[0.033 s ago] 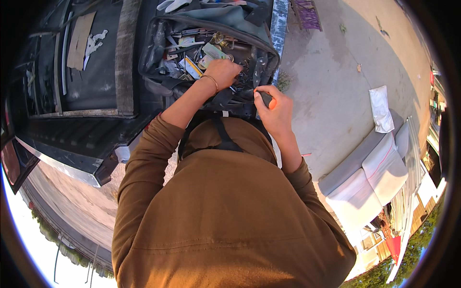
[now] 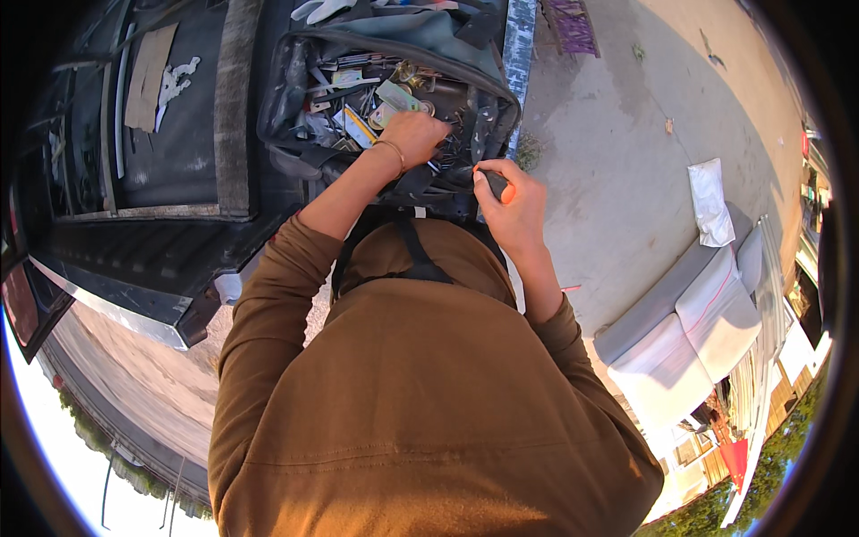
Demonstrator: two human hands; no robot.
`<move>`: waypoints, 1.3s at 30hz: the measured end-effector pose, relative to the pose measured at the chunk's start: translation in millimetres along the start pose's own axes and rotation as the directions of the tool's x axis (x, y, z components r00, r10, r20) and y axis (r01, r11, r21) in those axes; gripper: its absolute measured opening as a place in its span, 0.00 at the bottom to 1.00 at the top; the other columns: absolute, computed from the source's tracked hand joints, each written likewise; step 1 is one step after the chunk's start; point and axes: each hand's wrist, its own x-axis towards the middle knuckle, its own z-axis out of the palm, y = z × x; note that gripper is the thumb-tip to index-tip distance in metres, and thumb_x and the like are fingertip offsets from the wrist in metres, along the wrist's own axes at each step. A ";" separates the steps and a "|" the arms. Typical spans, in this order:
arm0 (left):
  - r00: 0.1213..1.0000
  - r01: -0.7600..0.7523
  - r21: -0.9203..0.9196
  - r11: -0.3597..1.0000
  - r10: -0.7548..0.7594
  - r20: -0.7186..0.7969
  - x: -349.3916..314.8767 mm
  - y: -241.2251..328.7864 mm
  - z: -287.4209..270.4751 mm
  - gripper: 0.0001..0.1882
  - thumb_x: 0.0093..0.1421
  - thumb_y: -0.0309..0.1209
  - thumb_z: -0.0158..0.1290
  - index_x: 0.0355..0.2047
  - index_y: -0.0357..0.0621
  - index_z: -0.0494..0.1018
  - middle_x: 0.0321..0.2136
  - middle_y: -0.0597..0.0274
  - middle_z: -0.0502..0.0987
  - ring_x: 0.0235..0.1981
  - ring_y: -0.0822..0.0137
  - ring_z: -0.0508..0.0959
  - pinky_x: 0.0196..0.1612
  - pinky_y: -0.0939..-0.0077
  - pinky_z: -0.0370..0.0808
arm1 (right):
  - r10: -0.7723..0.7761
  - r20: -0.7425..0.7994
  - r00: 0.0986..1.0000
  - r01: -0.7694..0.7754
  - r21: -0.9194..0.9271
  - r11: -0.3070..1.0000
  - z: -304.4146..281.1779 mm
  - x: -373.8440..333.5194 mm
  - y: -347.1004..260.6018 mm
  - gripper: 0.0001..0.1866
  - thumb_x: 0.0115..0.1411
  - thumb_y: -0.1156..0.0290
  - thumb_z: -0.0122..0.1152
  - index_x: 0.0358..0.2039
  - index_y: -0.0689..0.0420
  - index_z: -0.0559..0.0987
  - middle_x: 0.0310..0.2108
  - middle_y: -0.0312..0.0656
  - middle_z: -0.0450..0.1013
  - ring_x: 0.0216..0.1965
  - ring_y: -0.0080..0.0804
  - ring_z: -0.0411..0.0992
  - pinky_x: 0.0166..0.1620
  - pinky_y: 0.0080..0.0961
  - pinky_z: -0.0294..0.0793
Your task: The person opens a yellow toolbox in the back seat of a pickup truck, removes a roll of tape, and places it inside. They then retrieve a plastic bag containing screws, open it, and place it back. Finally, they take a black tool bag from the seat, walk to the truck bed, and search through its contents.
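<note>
A dark, open-topped tool bag [image 2: 276,94] lies in front of me, full of loose small tools, metal bits and packets. My left hand [image 2: 415,135] reaches in over its near side, fingers curled down among the small metal pieces; the fingertips are hidden. Left of that hand lie a yellow-edged flat piece [image 2: 360,128] and a pale green packet [image 2: 396,96]. By the bag's near right corner, my right hand [image 2: 519,204] is closed, thumb and forefinger together. Bright orange shows at its fingertips and inside its curl; whether that is a held thing or sunlight I cannot tell.
The bag sits beside a dark truck bed [image 2: 179,170] holding a cardboard strip [image 2: 150,76]. A white glove [image 2: 322,9] lies beyond the bag. To the right, a grey-and-white seat [image 2: 684,313] and a white sack [image 2: 710,201] stand on concrete ground [image 2: 617,161].
</note>
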 end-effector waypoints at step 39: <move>0.986 -0.134 0.206 0.969 0.151 -0.071 -2.5 2.1 5.2 0.05 0.57 0.26 0.55 0.33 0.42 0.78 0.28 0.50 0.84 0.34 0.48 0.86 0.34 0.54 0.81 | -0.039 -0.112 0.993 0.032 -0.063 0.998 -15.1 4.7 -13.8 0.08 0.62 0.76 0.68 0.41 0.63 0.84 0.32 0.42 0.83 0.32 0.23 0.78 0.38 0.23 0.77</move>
